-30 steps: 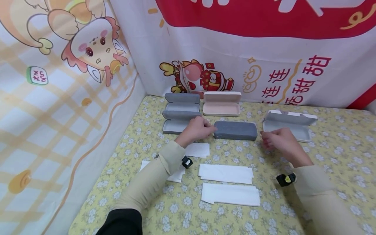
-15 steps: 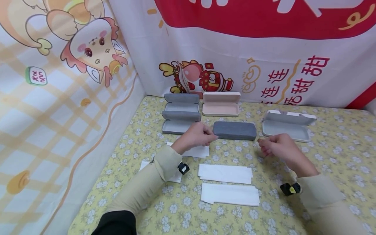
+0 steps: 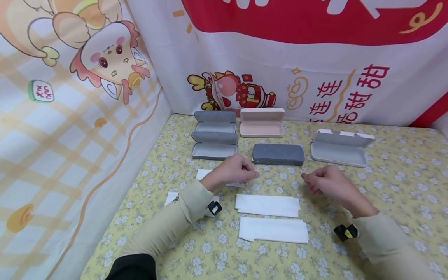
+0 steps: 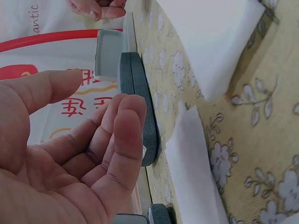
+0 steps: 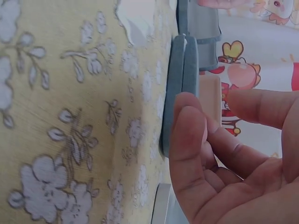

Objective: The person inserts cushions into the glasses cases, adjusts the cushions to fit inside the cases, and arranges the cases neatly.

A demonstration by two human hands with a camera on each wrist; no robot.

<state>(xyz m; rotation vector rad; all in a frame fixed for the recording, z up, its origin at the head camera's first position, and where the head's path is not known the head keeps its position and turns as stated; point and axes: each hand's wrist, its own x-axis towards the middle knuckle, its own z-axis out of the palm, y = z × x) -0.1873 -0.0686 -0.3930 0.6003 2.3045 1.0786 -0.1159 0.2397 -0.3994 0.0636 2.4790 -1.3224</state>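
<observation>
A closed dark grey glasses case (image 3: 278,154) lies on the table between and beyond the two hands. My left hand (image 3: 235,171) hovers in front of its left end, over a folded white cloth (image 3: 203,174), holding nothing. Thumb and fingers stand apart in the left wrist view, with the fingers bent loosely. To the right, my right hand (image 3: 329,184) is likewise held in the air, its fingers loosely bent around nothing; the case (image 5: 180,88) shows behind them in the right wrist view. A small white bit shows at the case's seam.
Two open grey cases (image 3: 214,151) (image 3: 215,121) stand at the back left, beside an open pink case (image 3: 261,128). One open pale case (image 3: 338,153) lies to the right. More folded white cloths (image 3: 267,205) (image 3: 273,230) lie nearer. Patterned fabric (image 3: 224,50) hangs behind.
Both hands have drawn back from the ends of the closed grey case toward the near side. The case stays in place on the table.
</observation>
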